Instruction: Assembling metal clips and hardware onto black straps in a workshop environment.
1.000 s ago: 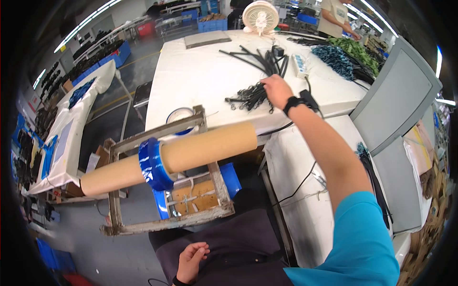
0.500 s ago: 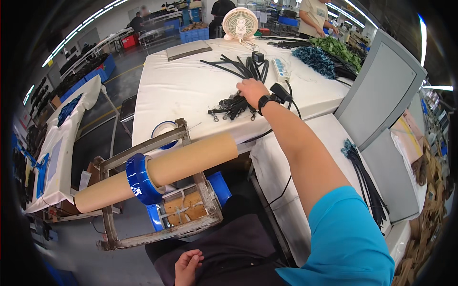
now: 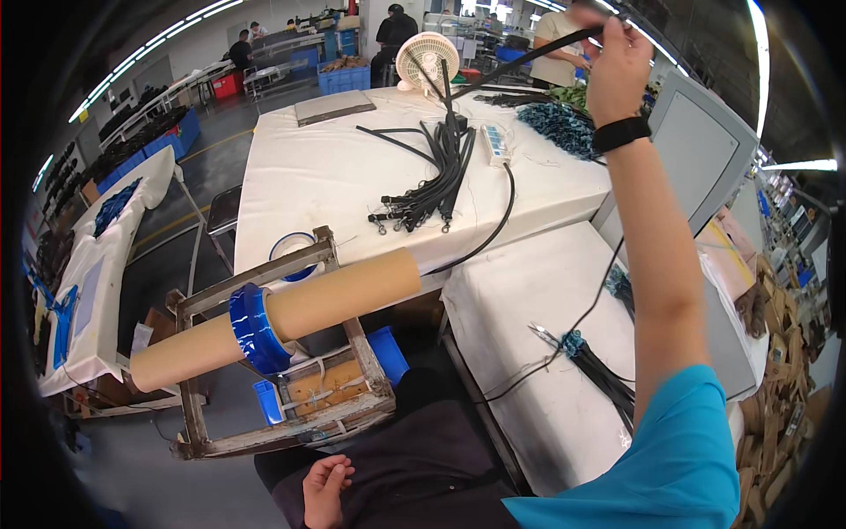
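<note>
My right hand (image 3: 621,75), raised high at the upper right with a black band on its wrist, grips a black strap (image 3: 538,55). That strap stretches left and down toward a bundle of black straps (image 3: 449,172) on the white-covered table (image 3: 300,176); metal snap hooks show at the bundle's near end. My left hand (image 3: 328,489) rests low by my lap, its fingers loosely curled with nothing seen in them.
A cardboard tube (image 3: 344,295) carrying blue tape rolls (image 3: 257,328) lies across a worn frame (image 3: 198,410). A fan (image 3: 426,60), power strip (image 3: 496,145) and teal bundle (image 3: 560,130) stand on the table. Right: grey panel (image 3: 705,150), metal snips (image 3: 544,333), tied black straps (image 3: 608,379).
My right hand has left the bundle's hook end and risen up and right, drawing a black strap along. The bundle lies more stretched out. My left hand stays low, still curled.
</note>
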Available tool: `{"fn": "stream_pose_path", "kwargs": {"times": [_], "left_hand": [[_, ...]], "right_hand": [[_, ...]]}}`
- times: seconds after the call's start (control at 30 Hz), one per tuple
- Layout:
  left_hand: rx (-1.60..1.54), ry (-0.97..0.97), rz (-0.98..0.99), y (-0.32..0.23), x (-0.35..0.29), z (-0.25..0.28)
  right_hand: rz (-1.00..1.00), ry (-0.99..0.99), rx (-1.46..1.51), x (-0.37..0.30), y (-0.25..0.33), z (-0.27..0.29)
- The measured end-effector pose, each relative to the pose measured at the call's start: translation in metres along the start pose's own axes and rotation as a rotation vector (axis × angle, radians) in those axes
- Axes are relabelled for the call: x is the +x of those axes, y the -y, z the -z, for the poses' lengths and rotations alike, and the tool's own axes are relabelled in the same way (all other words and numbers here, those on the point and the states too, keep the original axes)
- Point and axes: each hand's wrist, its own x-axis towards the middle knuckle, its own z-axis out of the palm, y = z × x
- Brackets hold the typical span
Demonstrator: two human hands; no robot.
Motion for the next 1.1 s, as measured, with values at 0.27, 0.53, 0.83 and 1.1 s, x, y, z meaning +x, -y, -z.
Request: {"fn": "stream_pose_path", "kwargs": {"times": [0.27,0.53,0.83,1.1], "left_hand": [[0.063,0.031,-0.110,-0.009,-0.005,-0.001],[0.085,0.029,-0.157,-0.002,-0.023,0.008],[0.064,0.000,-0.158,0.003,-0.034,0.019],[0.028,-0.023,-0.157,0.001,-0.032,0.025]], "right_hand": [[0.350,-0.115,0.123,-0.010,0.143,-0.039],[0.115,0.090,0.055,0.006,0.143,0.017],[0.626,0.503,-1.199,-0.009,0.083,0.065],[-0.080,-0.058,-1.300,0.051,0.017,0.272]]}}
